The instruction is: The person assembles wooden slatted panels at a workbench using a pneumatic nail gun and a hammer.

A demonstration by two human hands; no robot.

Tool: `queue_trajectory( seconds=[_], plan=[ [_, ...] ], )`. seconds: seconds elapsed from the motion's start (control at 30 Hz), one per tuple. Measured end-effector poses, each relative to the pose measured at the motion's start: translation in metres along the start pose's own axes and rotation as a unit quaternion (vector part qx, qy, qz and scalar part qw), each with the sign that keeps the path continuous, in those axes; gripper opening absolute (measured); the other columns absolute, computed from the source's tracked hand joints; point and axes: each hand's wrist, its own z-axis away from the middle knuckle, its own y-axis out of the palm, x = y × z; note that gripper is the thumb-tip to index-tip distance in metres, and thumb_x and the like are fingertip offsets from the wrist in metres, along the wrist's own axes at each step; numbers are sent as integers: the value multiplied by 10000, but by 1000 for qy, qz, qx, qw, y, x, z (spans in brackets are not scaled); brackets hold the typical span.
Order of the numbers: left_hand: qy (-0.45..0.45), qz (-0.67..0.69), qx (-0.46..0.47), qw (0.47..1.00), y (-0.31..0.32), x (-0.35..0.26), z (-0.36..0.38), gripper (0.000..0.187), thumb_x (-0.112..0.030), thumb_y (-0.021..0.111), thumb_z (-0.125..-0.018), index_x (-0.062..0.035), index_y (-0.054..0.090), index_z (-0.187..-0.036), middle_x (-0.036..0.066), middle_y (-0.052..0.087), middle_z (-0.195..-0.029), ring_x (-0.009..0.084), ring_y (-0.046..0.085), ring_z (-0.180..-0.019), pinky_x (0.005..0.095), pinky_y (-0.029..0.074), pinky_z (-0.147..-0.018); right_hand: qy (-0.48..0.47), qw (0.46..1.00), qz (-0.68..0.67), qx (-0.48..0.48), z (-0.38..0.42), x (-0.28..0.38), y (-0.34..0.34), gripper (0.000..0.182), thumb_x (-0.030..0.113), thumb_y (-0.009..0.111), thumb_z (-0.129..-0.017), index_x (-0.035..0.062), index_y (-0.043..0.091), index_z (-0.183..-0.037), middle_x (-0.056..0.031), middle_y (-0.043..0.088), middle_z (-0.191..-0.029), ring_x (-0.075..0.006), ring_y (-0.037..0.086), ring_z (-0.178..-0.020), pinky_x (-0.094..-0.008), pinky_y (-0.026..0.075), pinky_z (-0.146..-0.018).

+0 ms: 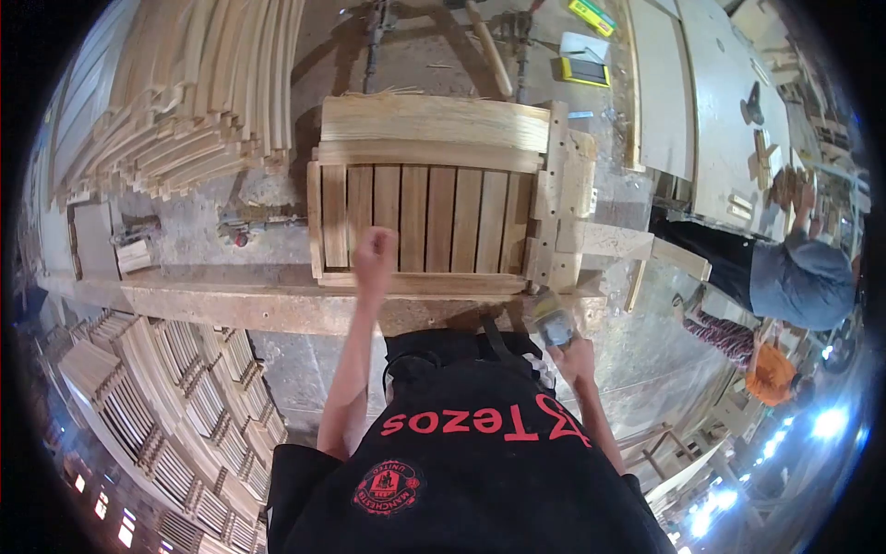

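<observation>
A slatted wooden panel in a frame (452, 217) lies on the workbench in front of me. My left hand (376, 251) is above its slats towards the left, slightly blurred, with the fingers curled closed. Whether anything small is inside that fist is hidden. Down by the panel's near right corner, my right hand (576, 358) grips a blurred grey and yellowish tool (552, 323), whose kind I cannot make out. The tool's far end is close to the frame's corner. A wide board (434, 125) runs along the panel's far side, and a rail with holes (551, 189) along its right.
Curved wooden strips (198, 83) are piled at far left. A hammer-like wooden handle (489, 48) and yellow-edged boxes (585, 72) lie beyond the panel. Slatted frames (175, 406) are stacked behind on the left. Two other people, one in a grey top (798, 282), are at right.
</observation>
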Motion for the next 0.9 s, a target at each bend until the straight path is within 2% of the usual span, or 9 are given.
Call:
queue_trajectory(
  seconds=[0.03,0.13,0.17,0.23,0.43,0.63,0.73,0.83,0.9],
  plan=[
    [24,8,94,995,26,-5,13,137,-177,602,-911,-53,657,-895,75,664,-763,188,639,-718,325,502,-683,-2,996,-65,-62,1,-14,9,418,265,731,-727,-17,656,-1027,-204,687,-773,-383,670,-718,-442,517,-634],
    [200,-97,247,943,85,-36,50,173,-112,598,-852,-57,618,-1014,143,651,-1007,331,640,-925,409,515,-782,81,965,-244,-47,7,-31,15,334,264,725,-762,-35,660,-897,-149,668,-704,-259,666,-647,-396,498,-589],
    [217,-110,279,929,97,-37,59,206,-97,591,-837,-64,598,-1041,140,635,-1048,333,622,-970,428,501,-812,124,945,-298,-46,8,-26,15,319,269,726,-782,-39,647,-804,-99,633,-641,-150,604,-580,-351,462,-533],
    [251,-138,341,895,116,-35,75,287,-66,578,-808,-78,556,-1094,134,603,-1130,338,585,-1061,464,473,-872,98,929,-337,-113,3,-27,28,246,233,682,-828,2,634,-759,-44,566,-583,-122,545,-501,-307,414,-449],
    [243,-197,380,870,117,-39,87,309,-44,535,-790,-71,525,-1098,137,585,-1145,325,545,-1117,474,405,-937,124,894,-413,-121,3,-19,21,191,203,658,-855,17,623,-826,-16,535,-559,-107,504,-449,-288,370,-397],
    [426,-263,307,809,117,-41,98,320,-58,527,-801,-28,531,-1119,112,595,-1120,288,551,-1083,440,377,-954,108,889,-429,-119,5,-15,4,202,205,662,-844,9,620,-817,-25,530,-533,-126,497,-417,-291,364,-399],
    [433,-295,314,792,115,-45,100,336,-54,542,-788,-34,545,-1123,112,610,-1135,277,542,-1113,425,367,-967,105,885,-439,-111,3,-20,10,218,216,670,-836,1,632,-832,-29,536,-538,-133,500,-415,-305,366,-401],
    [284,-266,396,832,115,-53,98,283,-35,520,-801,-43,547,-1083,133,613,-1167,298,525,-1150,432,381,-982,99,891,-427,-118,3,-19,10,253,228,685,-823,-21,642,-842,-72,587,-567,-162,576,-483,-331,434,-482],
    [146,-130,409,891,119,-42,87,264,-26,507,-808,-50,534,-1070,133,613,-1163,313,519,-1154,442,393,-988,77,905,-384,-164,6,-12,5,271,237,686,-817,-27,645,-857,-85,596,-575,-178,589,-499,-341,450,-504]
  ],
)
